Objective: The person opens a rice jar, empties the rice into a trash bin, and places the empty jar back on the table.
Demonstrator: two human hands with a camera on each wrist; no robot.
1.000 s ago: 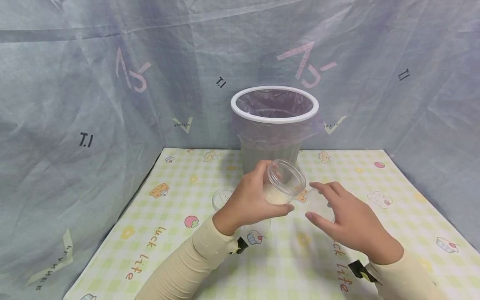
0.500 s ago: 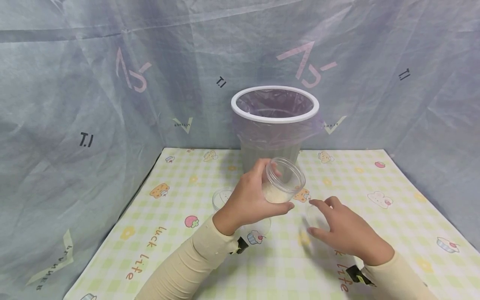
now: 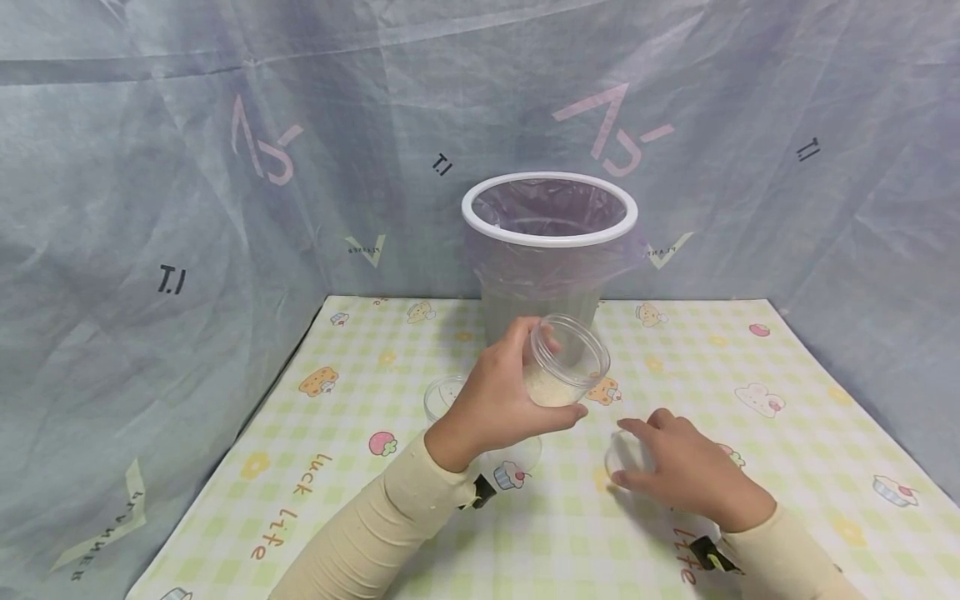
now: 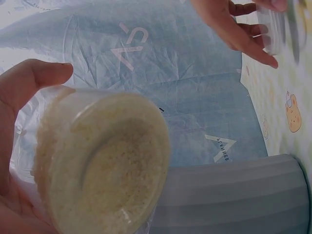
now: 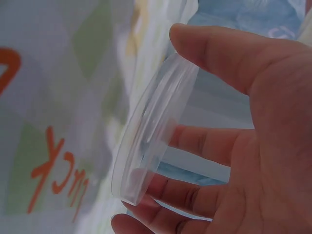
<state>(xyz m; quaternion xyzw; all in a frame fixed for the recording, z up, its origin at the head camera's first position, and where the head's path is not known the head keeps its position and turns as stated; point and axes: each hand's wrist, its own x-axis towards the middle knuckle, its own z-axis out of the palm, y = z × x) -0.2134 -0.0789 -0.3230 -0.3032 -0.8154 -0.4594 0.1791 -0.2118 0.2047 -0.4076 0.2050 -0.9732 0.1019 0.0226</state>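
Note:
My left hand [image 3: 487, 400] grips a clear plastic jar [image 3: 572, 358] in the air, its open mouth tilted up and to the right. Pale, yellowish grains [image 4: 124, 165] lie in the bottom of the jar. To the right and lower, my right hand [image 3: 690, 462] holds a clear round lid [image 5: 153, 131] by its edge, between thumb and fingers. The lid is close over the tablecloth in the right wrist view. Partly hidden behind my left wrist stands a second clear jar [image 3: 435, 406]. Another clear lid [image 3: 531, 454] lies on the table beside that wrist.
A bin [image 3: 543, 283] with a white rim and a purple liner stands behind the jar at the table's back edge. Grey-blue cloth [image 3: 225, 167] hangs round the back and sides. A green checked cloth [image 3: 810, 433] covers the table.
My right hand has moved down and towards me with the lid, away from the jar and nearer the tablecloth. My left hand has stayed almost still.

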